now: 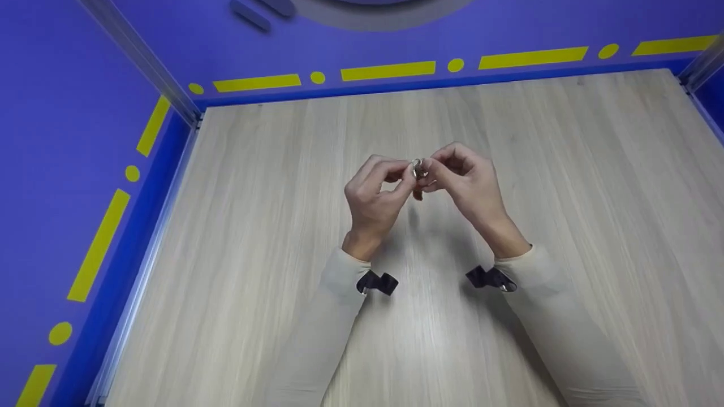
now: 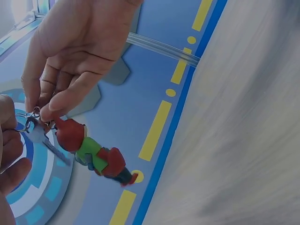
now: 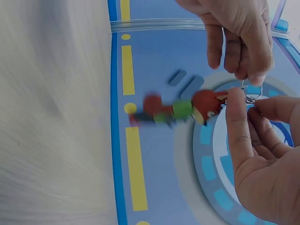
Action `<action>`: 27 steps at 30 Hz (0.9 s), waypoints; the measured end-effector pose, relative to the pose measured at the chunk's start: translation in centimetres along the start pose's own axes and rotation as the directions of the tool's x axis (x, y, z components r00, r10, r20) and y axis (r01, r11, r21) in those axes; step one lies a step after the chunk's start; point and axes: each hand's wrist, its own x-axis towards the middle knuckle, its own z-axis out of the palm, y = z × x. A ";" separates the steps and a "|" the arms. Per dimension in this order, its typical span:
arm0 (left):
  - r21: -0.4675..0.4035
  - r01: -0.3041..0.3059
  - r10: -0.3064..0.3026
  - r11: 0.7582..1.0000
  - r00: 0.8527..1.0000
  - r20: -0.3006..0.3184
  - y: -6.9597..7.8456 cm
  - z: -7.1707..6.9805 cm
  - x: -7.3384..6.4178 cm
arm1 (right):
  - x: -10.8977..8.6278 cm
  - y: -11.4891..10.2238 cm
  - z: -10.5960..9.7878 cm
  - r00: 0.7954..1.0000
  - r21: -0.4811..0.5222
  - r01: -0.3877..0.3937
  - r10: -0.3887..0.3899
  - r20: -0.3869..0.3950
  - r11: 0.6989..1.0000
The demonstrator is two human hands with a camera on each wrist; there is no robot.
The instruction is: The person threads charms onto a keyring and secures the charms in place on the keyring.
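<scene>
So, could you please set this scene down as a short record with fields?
Left hand: pinches the metal rings
Right hand: pinches the rings from the other side
Figure: red and green, hangs by the rings, blurred in the right wrist view
Key: at the rings, beside the figure
Table: pale wood grain, below the hands
Far wall: blue-purple, yellow bars and dots

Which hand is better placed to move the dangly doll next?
Probably the right hand. Both hands pinch the metal rings, but in the wrist views the right one is closer to the hanging doll. The left hand could steady the rings.
</scene>
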 end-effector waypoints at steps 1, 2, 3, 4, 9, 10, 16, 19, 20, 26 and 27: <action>-0.023 0.018 -0.019 1.000 1.000 -0.004 0.0 0.0 0.0 | 0.0 0.1 0.0 1.000 0.022 0.008 -0.008 -0.005 1.000; -0.047 0.041 -0.042 0.998 0.999 -0.006 0.0 0.1 0.0 | 0.0 0.1 0.1 1.000 0.041 0.017 -0.016 -0.009 0.999; -0.070 0.068 -0.068 0.995 0.998 -0.003 0.0 0.1 0.0 | 0.0 0.2 0.1 1.000 0.055 0.029 -0.029 -0.012 0.998; -0.096 0.098 -0.098 0.991 0.995 0.002 0.1 0.1 0.0 | 0.1 0.2 0.0 0.999 0.060 0.045 -0.044 -0.015 0.997; -0.218 0.274 -0.261 0.937 0.961 0.088 0.1 0.0 -0.2 | 0.3 0.5 -0.4 0.994 0.006 0.113 -0.113 -0.011 0.994; -0.245 0.319 -0.298 0.916 0.947 0.117 0.1 -0.1 -0.2 | 0.3 0.5 -0.5 0.993 -0.012 0.118 -0.118 -0.006 0.993; -0.300 0.504 -0.418 0.810 0.854 0.309 -0.2 -0.7 0.2 | 0.5 0.4 -1.5 0.985 -0.110 0.156 -0.146 0.092 0.982; -0.255 0.399 -0.303 0.881 0.888 0.345 -0.5 -1.0 0.6 | 0.6 0.4 -2.0 0.967 -0.156 0.213 -0.186 0.173 0.965; -0.233 0.337 -0.247 0.912 0.906 0.345 -0.6 -1.1 0.7 | 0.6 0.3 -2.1 0.958 -0.187 0.243 -0.205 0.199 0.952; -0.003 0.029 -0.026 1.000 0.931 0.364 -0.4 -1.5 1.2 | 0.7 0.2 -2.5 0.901 -0.404 0.415 -0.308 0.305 0.815; 0.042 0.005 -0.020 0.999 0.926 0.377 -0.3 -1.6 1.2 | 0.6 0.2 -2.5 0.898 -0.423 0.424 -0.312 0.310 0.800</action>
